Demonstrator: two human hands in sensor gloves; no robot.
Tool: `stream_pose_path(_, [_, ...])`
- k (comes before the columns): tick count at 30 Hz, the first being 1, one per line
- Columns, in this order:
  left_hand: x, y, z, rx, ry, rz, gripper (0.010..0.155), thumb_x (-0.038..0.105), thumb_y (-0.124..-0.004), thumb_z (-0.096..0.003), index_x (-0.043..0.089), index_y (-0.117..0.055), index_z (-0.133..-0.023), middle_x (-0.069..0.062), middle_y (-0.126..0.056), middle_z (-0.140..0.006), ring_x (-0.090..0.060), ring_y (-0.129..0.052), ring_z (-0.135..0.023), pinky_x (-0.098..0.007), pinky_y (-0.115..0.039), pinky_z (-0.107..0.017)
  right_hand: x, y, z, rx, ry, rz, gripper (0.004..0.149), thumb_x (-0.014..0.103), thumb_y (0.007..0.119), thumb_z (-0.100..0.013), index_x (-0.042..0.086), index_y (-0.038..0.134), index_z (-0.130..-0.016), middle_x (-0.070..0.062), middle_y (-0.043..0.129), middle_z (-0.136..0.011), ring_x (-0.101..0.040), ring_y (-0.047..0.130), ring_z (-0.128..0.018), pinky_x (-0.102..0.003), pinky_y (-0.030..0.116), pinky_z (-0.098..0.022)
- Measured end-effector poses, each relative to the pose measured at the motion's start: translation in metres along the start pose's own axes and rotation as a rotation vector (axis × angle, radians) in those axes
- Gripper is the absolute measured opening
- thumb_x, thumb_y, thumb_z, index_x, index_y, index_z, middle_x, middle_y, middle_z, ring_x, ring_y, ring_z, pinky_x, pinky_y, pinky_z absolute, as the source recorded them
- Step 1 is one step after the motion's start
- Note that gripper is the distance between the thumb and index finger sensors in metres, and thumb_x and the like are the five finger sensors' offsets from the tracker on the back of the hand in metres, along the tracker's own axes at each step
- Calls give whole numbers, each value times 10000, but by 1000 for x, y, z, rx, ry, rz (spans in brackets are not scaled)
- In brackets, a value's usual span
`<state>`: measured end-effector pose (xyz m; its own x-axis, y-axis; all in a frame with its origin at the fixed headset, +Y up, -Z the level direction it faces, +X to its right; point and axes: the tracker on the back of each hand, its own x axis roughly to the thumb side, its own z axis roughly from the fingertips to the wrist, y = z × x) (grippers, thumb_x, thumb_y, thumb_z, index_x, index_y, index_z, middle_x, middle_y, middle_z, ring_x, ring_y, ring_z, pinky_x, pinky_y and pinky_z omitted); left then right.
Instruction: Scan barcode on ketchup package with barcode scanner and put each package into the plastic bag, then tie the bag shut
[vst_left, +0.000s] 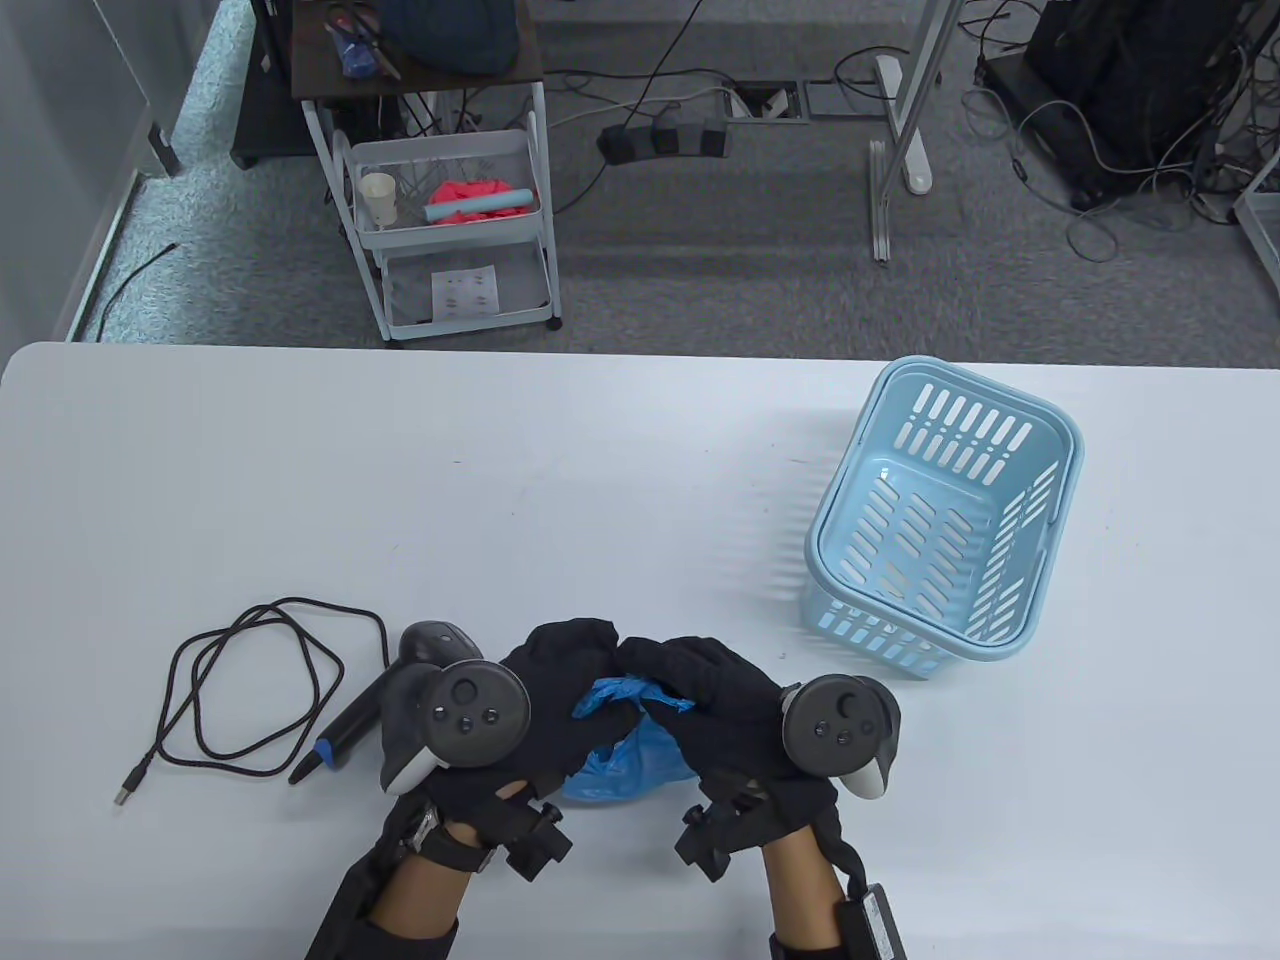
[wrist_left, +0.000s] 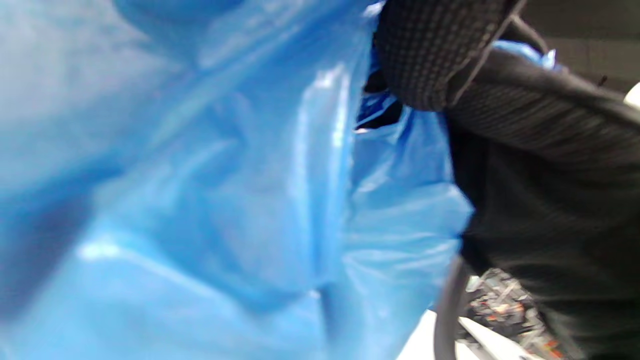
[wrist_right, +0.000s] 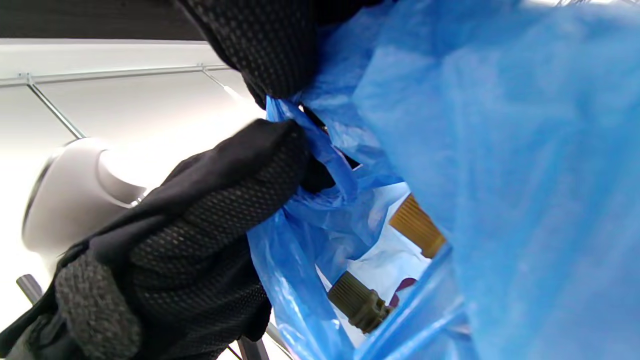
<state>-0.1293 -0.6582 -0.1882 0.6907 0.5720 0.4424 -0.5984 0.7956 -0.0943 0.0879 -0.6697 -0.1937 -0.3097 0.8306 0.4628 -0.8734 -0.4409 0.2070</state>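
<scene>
A blue plastic bag (vst_left: 630, 755) stands at the table's front centre, between both gloved hands. My left hand (vst_left: 555, 680) and my right hand (vst_left: 690, 690) both grip the bunched top of the bag (vst_left: 630, 697), fingers curled over it and close together. In the right wrist view, ketchup packages (wrist_right: 385, 280) with ribbed caps show inside the blue bag (wrist_right: 500, 150), whose gathered edge gloved fingers (wrist_right: 265, 165) pinch. The left wrist view is filled by the blue bag (wrist_left: 200, 200), with a gloved finger (wrist_left: 430, 55) on its top. The black barcode scanner (vst_left: 400, 690) lies left of my left hand.
The scanner's black cable (vst_left: 250, 690) lies coiled on the table at front left. A light blue slotted basket (vst_left: 1040, 560) stands at the right, nothing visible in it. A wire cart (vst_left: 445, 230) stands on the floor beyond the table's far edge.
</scene>
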Motion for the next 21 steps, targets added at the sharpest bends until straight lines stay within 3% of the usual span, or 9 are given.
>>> stream_pose_path(5, [15,-1,4,119,-7,-317,450,485,-834,-446,146,-849,-742,-35,-711,-1027,-411,-788,-955,-587,-662,-713,2,0,1,-6,-11,17,408,200,826,-516,158,752,-914,-144,864,-796,-392,833,-725,-576,691,-602])
stream_pose_path(9, [18,-2,5,159,10,-446,461,528,-807,-444,161,-847,-721,-31,-724,-1011,-407,-803,-936,-577,-672,-705,4,1,1,9,-25,27,362,204,830,-513,173,788,-871,-147,871,-787,-396,833,-722,-580,690,-599])
stream_pose_path(15, [16,-2,5,180,32,-503,485,578,-775,-442,157,-880,-659,-32,-764,-980,-404,-833,-902,-571,-688,-688,5,2,1,52,-40,40,335,191,833,-511,195,820,-845,-157,858,-816,-411,815,-748,-588,673,-615])
stream_pose_path(21, [14,-2,4,165,52,-475,471,539,-713,-489,155,-883,-702,-40,-756,-994,-412,-827,-909,-571,-689,-686,6,5,1,92,-48,44,322,180,838,-507,203,839,-828,-156,855,-830,-419,803,-769,-597,658,-627])
